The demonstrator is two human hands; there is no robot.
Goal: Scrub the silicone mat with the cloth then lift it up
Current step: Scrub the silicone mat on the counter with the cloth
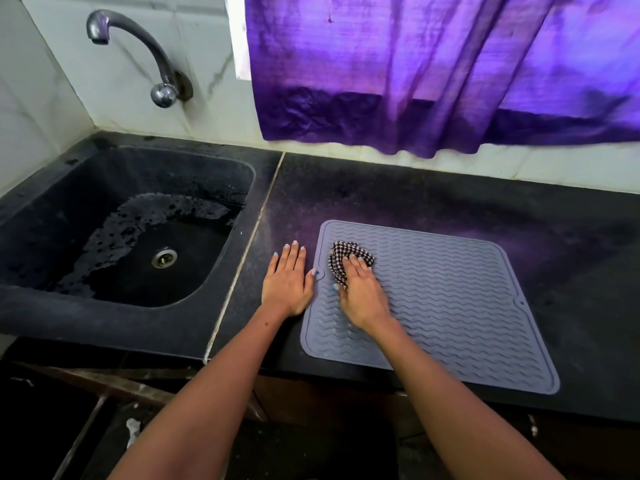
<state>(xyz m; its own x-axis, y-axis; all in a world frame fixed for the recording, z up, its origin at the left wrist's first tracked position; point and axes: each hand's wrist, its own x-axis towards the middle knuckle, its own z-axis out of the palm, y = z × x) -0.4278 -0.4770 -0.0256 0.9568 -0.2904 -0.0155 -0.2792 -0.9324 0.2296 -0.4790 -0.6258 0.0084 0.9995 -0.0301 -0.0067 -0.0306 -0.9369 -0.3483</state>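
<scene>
Scrubbing silicone mat [450,299]: my right hand [363,292] bunches cloth [346,259]; left hand [287,282] flat on worktop [415,195], thumb pinning mat edge; work along ridges.

One wide-angle view from my head, looking forward and steeply down over a dark countertop [433,195]. It sits close: my forearms enter from the bottom edge, the sink [41,306] lies left, the wall tiles cross the top.
</scene>
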